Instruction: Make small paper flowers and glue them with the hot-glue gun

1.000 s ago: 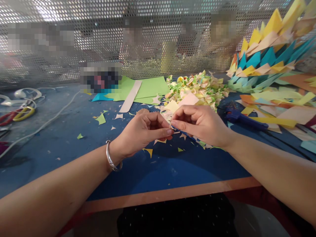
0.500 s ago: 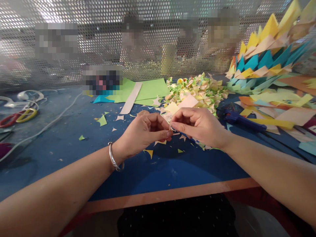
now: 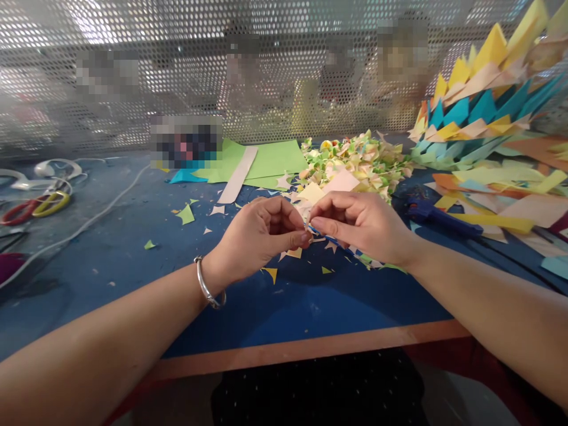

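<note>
My left hand, with a silver bangle at the wrist, pinches a small pale piece of paper between thumb and forefinger. My right hand is closed beside it, its thumb and forefinger meeting at the same small piece. The fingertips of both hands nearly touch above the blue table. Behind the hands lies a heap of small cut and folded paper pieces, partly hidden by my right hand. A pale pink strip rests on green sheets.
Red and yellow-handled scissors and a white cable lie at the left. To the right are a blue glue gun, paper strips and a tall folded-paper piece. A perforated metal screen stands behind.
The fingers have shifted slightly around the small piece, and a narrow gap shows between the fingertips. The whole view has moved a little; the things on the table lie as before.
</note>
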A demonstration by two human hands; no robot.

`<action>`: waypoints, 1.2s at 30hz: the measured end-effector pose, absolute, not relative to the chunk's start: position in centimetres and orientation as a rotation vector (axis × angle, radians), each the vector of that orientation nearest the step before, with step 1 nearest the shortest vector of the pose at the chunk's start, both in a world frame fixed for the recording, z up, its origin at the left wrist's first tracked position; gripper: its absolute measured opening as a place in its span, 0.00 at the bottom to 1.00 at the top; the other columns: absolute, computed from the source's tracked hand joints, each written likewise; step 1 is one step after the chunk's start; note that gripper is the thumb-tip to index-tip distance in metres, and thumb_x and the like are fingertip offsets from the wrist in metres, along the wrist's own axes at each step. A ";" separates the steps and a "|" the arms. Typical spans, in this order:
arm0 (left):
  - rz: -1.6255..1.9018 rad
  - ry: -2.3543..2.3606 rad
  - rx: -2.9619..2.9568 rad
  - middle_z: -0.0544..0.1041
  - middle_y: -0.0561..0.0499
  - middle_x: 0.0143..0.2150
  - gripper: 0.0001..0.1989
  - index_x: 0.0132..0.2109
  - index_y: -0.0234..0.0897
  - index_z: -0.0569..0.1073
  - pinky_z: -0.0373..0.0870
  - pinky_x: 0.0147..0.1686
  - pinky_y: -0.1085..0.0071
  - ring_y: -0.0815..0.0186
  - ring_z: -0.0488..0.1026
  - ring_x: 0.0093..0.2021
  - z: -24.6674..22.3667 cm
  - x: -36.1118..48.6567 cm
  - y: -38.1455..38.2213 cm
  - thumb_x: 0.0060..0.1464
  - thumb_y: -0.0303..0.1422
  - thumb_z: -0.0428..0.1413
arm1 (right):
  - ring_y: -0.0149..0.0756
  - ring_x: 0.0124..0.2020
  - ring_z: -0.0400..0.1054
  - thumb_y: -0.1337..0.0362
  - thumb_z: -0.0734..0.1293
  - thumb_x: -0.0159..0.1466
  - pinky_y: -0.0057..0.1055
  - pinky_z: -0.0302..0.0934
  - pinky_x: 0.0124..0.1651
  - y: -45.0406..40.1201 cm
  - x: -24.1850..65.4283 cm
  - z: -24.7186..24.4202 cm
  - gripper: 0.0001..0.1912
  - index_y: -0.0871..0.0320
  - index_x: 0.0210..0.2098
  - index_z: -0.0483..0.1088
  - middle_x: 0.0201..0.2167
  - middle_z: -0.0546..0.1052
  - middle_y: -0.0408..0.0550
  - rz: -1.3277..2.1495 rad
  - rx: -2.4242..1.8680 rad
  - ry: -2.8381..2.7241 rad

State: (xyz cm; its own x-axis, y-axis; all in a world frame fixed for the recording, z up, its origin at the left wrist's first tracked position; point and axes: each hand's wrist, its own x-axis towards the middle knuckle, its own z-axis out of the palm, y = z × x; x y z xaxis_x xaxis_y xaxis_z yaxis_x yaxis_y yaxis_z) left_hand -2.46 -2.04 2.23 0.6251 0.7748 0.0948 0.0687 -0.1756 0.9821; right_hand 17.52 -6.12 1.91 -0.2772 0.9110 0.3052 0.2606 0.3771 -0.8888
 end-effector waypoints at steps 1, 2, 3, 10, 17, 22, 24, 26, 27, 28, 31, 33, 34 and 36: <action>0.740 0.714 1.650 0.78 0.53 0.29 0.10 0.33 0.35 0.69 0.78 0.35 0.73 0.69 0.79 0.31 2.3 -2.5 -2.1 0.48 0.28 0.65 | 0.22 0.21 0.61 0.62 0.70 0.65 0.22 0.55 0.22 -6.1 17.6 1.9 0.06 0.60 0.36 0.74 0.24 0.73 0.41 0.940 -1.036 -1.767; 0.748 0.722 1.656 0.78 0.53 0.29 0.10 0.33 0.36 0.69 0.78 0.35 0.74 0.69 0.79 0.31 2.3 -2.5 -2.1 0.48 0.28 0.65 | 0.23 0.22 0.62 0.62 0.70 0.65 0.22 0.55 0.22 -6.1 17.6 1.8 0.07 0.60 0.37 0.74 0.25 0.74 0.42 0.949 -1.042 -1.777; 0.755 0.729 1.663 0.78 0.54 0.29 0.10 0.33 0.36 0.69 0.78 0.35 0.74 0.69 0.79 0.31 2.3 -2.5 -2.1 0.48 0.28 0.65 | 0.24 0.22 0.63 0.61 0.70 0.65 0.22 0.56 0.23 -6.2 17.6 1.8 0.08 0.60 0.37 0.74 0.26 0.75 0.43 0.957 -1.047 -1.787; 0.766 0.736 1.756 0.78 0.53 0.29 0.08 0.33 0.36 0.69 0.78 0.36 0.72 0.68 0.80 0.32 2.3 -2.4 -2.2 0.49 0.28 0.63 | 0.25 0.24 0.64 0.58 0.70 0.65 0.23 0.58 0.26 -6.3 17.6 1.8 0.11 0.60 0.36 0.74 0.27 0.76 0.44 0.938 -1.064 -1.801; 0.803 0.752 1.890 0.77 0.52 0.30 0.06 0.34 0.36 0.70 0.77 0.34 0.72 0.68 0.78 0.32 2.2 -2.4 -2.5 0.50 0.28 0.61 | 0.24 0.22 0.60 0.59 0.69 0.65 0.23 0.54 0.23 -6.2 17.5 1.8 0.10 0.61 0.33 0.74 0.24 0.71 0.42 0.865 -1.052 -1.808; 0.778 0.744 1.891 0.77 0.52 0.31 0.08 0.35 0.37 0.69 0.77 0.33 0.72 0.68 0.78 0.31 2.3 -2.3 -2.5 0.50 0.29 0.62 | 0.24 0.22 0.59 0.60 0.69 0.66 0.23 0.54 0.23 -6.1 17.5 1.7 0.10 0.60 0.32 0.73 0.23 0.70 0.41 0.825 -1.070 -1.827; 0.760 0.734 1.875 0.77 0.52 0.32 0.09 0.35 0.37 0.68 0.77 0.32 0.72 0.69 0.78 0.31 2.3 -2.4 -2.5 0.50 0.29 0.62 | 0.24 0.22 0.60 0.60 0.69 0.65 0.23 0.54 0.23 -6.1 17.5 1.7 0.09 0.60 0.32 0.73 0.23 0.71 0.41 0.819 -1.070 -1.827; 0.758 0.733 1.868 0.78 0.51 0.33 0.09 0.36 0.37 0.68 0.77 0.33 0.73 0.68 0.78 0.31 2.3 -2.4 -2.5 0.50 0.30 0.62 | 0.24 0.22 0.61 0.61 0.69 0.65 0.23 0.55 0.23 -6.2 17.5 1.8 0.09 0.60 0.32 0.73 0.23 0.71 0.41 0.825 -1.056 -1.814; 0.761 0.737 1.868 0.78 0.51 0.33 0.10 0.37 0.37 0.69 0.77 0.33 0.72 0.68 0.78 0.31 2.3 -2.4 -2.5 0.50 0.30 0.62 | 0.24 0.22 0.61 0.62 0.69 0.64 0.23 0.55 0.23 -6.2 17.4 1.8 0.08 0.60 0.32 0.73 0.23 0.71 0.41 0.831 -1.046 -1.806; 0.766 0.742 1.868 0.78 0.51 0.33 0.10 0.37 0.37 0.69 0.77 0.34 0.72 0.68 0.78 0.32 2.3 -2.5 -2.5 0.50 0.31 0.62 | 0.24 0.21 0.61 0.62 0.69 0.64 0.23 0.55 0.23 -6.2 17.4 1.8 0.07 0.60 0.32 0.73 0.23 0.71 0.41 0.837 -1.036 -1.799; 0.788 0.743 1.873 0.78 0.50 0.34 0.10 0.37 0.36 0.69 0.78 0.35 0.71 0.67 0.78 0.33 2.2 -2.5 -2.4 0.51 0.33 0.62 | 0.24 0.21 0.60 0.63 0.69 0.64 0.24 0.53 0.23 -6.2 17.3 1.8 0.06 0.59 0.32 0.73 0.21 0.70 0.40 0.838 -1.019 -1.789; 0.798 0.733 1.877 0.78 0.49 0.34 0.10 0.37 0.36 0.69 0.77 0.35 0.71 0.67 0.78 0.33 2.2 -2.4 -2.4 0.52 0.33 0.62 | 0.24 0.21 0.60 0.63 0.69 0.64 0.24 0.53 0.22 -6.2 17.3 1.8 0.06 0.59 0.32 0.73 0.21 0.70 0.39 0.838 -1.020 -1.793; 0.799 0.727 1.877 0.78 0.49 0.34 0.10 0.37 0.36 0.69 0.77 0.35 0.71 0.67 0.78 0.33 2.2 -2.4 -2.4 0.52 0.33 0.62 | 0.24 0.21 0.60 0.63 0.69 0.64 0.24 0.53 0.22 -6.2 17.3 1.8 0.06 0.59 0.32 0.73 0.21 0.70 0.39 0.840 -1.022 -1.795; 0.797 0.723 1.878 0.78 0.49 0.34 0.10 0.37 0.36 0.69 0.77 0.34 0.71 0.67 0.78 0.33 2.2 -2.4 -2.5 0.52 0.33 0.62 | 0.24 0.21 0.61 0.63 0.70 0.64 0.24 0.53 0.22 -6.2 17.2 1.8 0.07 0.59 0.32 0.73 0.21 0.71 0.39 0.844 -1.025 -1.795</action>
State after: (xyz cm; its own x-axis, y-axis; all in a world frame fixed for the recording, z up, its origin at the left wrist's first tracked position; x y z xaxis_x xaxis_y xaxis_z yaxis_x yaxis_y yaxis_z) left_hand -2.38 -2.47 2.21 0.6147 0.7570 0.2215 0.1468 -0.3857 0.9109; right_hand 17.22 -6.22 1.83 -0.2749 0.8940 0.3537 0.2977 0.4290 -0.8529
